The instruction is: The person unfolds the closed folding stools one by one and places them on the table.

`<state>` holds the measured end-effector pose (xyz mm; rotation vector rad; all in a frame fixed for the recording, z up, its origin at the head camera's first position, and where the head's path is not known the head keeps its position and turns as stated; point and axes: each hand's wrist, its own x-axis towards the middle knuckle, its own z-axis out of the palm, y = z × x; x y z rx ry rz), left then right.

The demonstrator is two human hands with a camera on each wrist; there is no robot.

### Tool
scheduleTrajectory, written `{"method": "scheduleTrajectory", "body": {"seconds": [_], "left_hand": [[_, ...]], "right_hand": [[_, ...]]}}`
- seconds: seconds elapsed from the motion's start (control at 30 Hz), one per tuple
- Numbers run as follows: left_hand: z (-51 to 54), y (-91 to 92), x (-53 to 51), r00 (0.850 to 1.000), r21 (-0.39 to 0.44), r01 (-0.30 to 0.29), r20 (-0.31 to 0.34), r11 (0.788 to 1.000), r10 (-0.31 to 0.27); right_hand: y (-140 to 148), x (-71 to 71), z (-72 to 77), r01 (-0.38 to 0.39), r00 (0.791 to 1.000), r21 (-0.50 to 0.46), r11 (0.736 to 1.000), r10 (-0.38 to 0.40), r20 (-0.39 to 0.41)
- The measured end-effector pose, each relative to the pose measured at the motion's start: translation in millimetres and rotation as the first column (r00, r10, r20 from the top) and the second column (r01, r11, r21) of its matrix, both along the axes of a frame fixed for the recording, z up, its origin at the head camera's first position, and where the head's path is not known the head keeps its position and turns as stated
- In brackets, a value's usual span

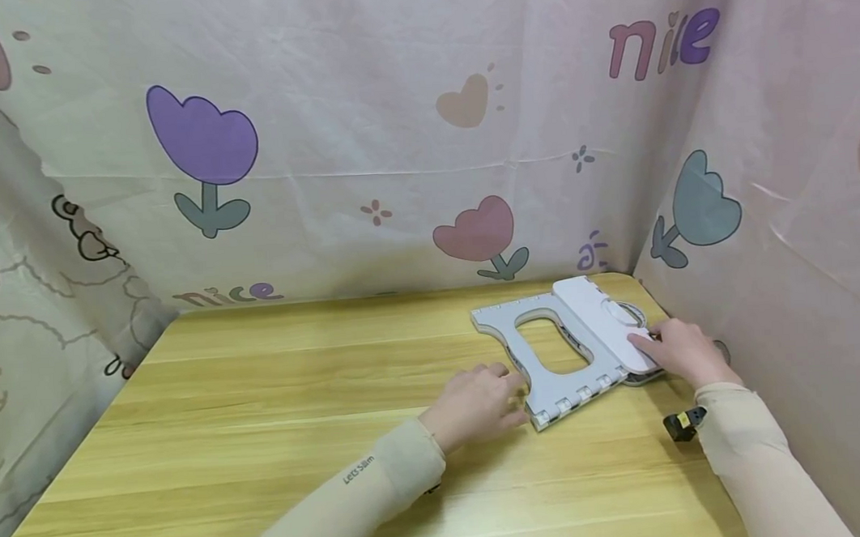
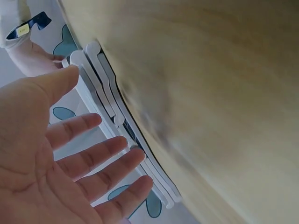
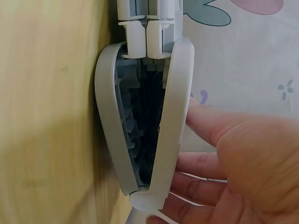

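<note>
A white and grey folding step stool (image 1: 578, 386), folded down, lies at the right side of the table; its hinged frame has a large rounded opening. Along its right part runs a white panel (image 1: 601, 324), with a looped grey handle behind it. My right hand (image 1: 686, 352) grips the panel's right end, thumb on top; in the right wrist view the fingers (image 3: 198, 189) go round the edge. My left hand (image 1: 477, 404) is beside the stool's near left edge, and the left wrist view shows its fingers (image 2: 110, 154) spread, holding nothing. Contact with the stool is unclear there.
The wooden table (image 1: 277, 406) reaches back to a patterned curtain (image 1: 321, 144), which also hangs at the left and right. The right curtain (image 1: 803, 281) is close beside my right hand. A small black camera (image 1: 682, 424) sits on my right wrist.
</note>
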<state>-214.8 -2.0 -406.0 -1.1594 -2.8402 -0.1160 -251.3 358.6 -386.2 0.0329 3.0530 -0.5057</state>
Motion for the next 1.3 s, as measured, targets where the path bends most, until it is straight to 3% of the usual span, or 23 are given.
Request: {"method": "scheduleTrajectory", "body": {"seconds": [0.17, 0.43, 0.7, 0.87, 1.17, 1.3], "left_hand": [[-2.4, 2.8, 2.6, 1.000, -0.018, 0.013, 0.001, 1.000, -0.013], [-5.1, 4.5, 7.3, 0.999, -0.042, -0.034, 0.019, 0.999, 0.035], [-5.9, 3.5, 6.5, 1.000, -0.040, 0.028, 0.006, 0.999, -0.028], [-4.6, -1.5, 7.4, 0.999, -0.021, 0.016, 0.033, 1.000, -0.015], [-1.4, -12.9, 7.8, 1.000, -0.007, -0.003, -0.022, 1.000, 0.002], [0.9, -18.6, 7.8, 1.000, 0.006, -0.016, -0.005, 1.000, 0.016]], "right_hand": [[-3, -0.2, 0.8, 0.005, 1.000, -0.012, 1.000, -0.005, 0.001], [-7, 0.0, -1.1, 0.006, 1.000, -0.024, 1.000, -0.006, -0.008], [-11, -3.0, -4.3, -0.002, 1.000, -0.010, 1.000, 0.002, -0.024], [-18, -4.7, -7.9, -0.009, 1.000, -0.025, 1.000, 0.008, -0.027], [-40, -6.4, -10.9, -0.039, 0.998, 0.004, 0.999, 0.039, -0.046], [-50, -5.9, -10.0, -0.047, 0.998, -0.002, 0.999, 0.047, -0.032]]}}
